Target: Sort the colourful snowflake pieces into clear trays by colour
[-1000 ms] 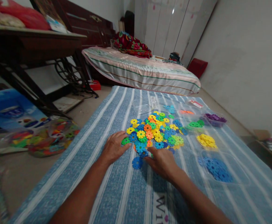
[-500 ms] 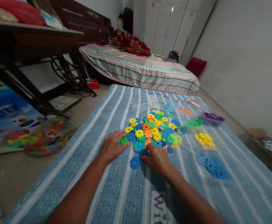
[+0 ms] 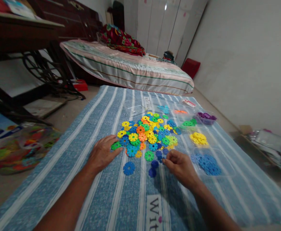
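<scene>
A heap of notched plastic discs (image 3: 152, 132) in yellow, orange, green and blue lies on the striped cloth. My left hand (image 3: 103, 152) rests flat at the heap's left edge, fingers stretched out beside a green disc (image 3: 116, 145). At the near right side, my right hand (image 3: 180, 164) is closed in a pinch on a dark blue disc (image 3: 160, 159). Just left of it lie small dark blue discs (image 3: 153, 172). A larger blue disc (image 3: 129, 168) sits apart from the heap, between my hands.
To the right stand clear trays of sorted discs: blue (image 3: 208, 164), yellow (image 3: 198, 138), green (image 3: 189, 123) and purple (image 3: 206, 117). Orange discs (image 3: 180, 112) and light blue discs (image 3: 163, 109) lie farther back. A bed (image 3: 130, 72) stands beyond the cloth-covered surface.
My right hand has moved right, away from the heap's near edge, with a dark blue disc. Small dark blue discs now show where it was. My left hand stays by the heap; the view has shifted.
</scene>
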A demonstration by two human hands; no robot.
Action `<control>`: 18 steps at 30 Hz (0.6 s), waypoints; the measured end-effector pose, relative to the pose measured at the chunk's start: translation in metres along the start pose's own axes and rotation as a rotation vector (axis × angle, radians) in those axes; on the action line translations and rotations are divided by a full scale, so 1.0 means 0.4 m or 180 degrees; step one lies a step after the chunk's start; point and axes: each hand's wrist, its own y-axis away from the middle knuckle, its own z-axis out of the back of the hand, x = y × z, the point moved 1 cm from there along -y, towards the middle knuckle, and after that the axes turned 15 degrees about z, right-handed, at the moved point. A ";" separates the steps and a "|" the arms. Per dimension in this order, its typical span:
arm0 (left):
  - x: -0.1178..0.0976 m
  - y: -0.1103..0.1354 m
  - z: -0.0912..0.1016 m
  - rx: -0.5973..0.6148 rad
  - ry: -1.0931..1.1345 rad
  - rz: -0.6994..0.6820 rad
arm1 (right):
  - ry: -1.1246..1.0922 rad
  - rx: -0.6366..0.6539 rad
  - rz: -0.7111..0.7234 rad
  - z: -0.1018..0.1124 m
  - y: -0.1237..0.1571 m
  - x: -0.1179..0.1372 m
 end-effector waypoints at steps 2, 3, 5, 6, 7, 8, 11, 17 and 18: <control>-0.001 -0.001 0.000 -0.0012 0.0009 -0.0021 | 0.0446 -0.0282 0.0045 0.078 0.021 0.013; -0.002 -0.001 0.000 -0.0011 0.0006 -0.0026 | 0.0696 -0.0470 0.0053 0.119 0.033 0.017; -0.003 0.000 0.001 0.0011 -0.0020 -0.0023 | 0.1323 -0.0742 0.0000 0.200 0.058 0.016; -0.004 0.001 0.002 0.0027 -0.0036 -0.0019 | 0.1612 -0.0846 -0.0058 0.239 0.072 0.010; -0.006 0.002 0.003 0.0043 -0.0047 -0.0016 | 0.1872 -0.0889 -0.0151 0.274 0.086 0.001; -0.008 0.004 0.003 0.0055 -0.0050 -0.0016 | 0.2118 -0.0864 -0.0269 0.304 0.099 -0.010; -0.015 0.008 0.006 0.0070 -0.0039 -0.0009 | 0.2842 -0.0634 -0.0546 0.353 0.128 -0.049; -0.023 0.015 0.008 0.0090 -0.0063 0.0052 | 0.2416 -0.0281 -0.0035 0.210 0.120 -0.040; -0.023 0.016 0.009 0.0092 -0.0059 0.0058 | 0.2233 -0.0052 0.0110 0.164 0.112 -0.025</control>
